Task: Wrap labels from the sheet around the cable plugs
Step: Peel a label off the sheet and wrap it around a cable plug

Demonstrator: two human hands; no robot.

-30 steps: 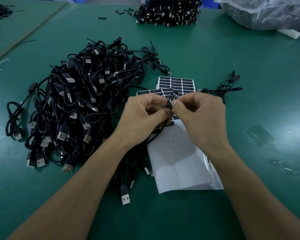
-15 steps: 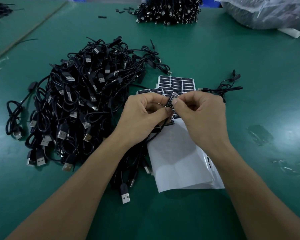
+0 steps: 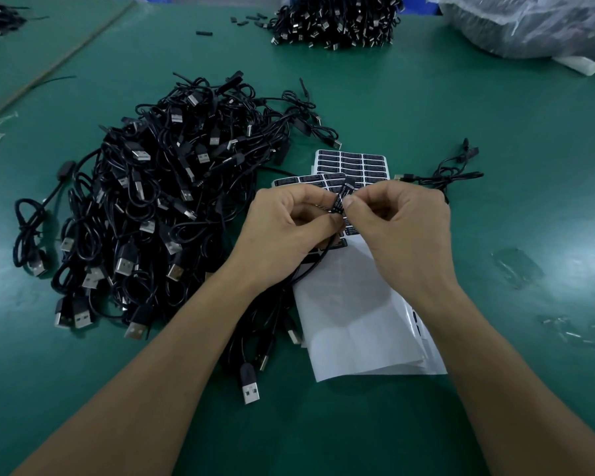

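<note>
Both hands pinch one cable plug (image 3: pixel 341 198) between them, left hand (image 3: pixel 285 228) steadying it, right hand (image 3: pixel 406 228) pressing the black label (image 3: pixel 343 194) round it, label sheet (image 3: pixel 352 166) directly beneath for quick reach, unlabelled cable pile (image 3: pixel 158 201) left of hands.

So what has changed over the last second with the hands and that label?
Very little. Both the left hand and the right hand keep pinching the same plug with its label; the plug's tip has tilted slightly up and to the right. Nothing was picked up or let go. The cable pile and label sheets lie as before.
</note>
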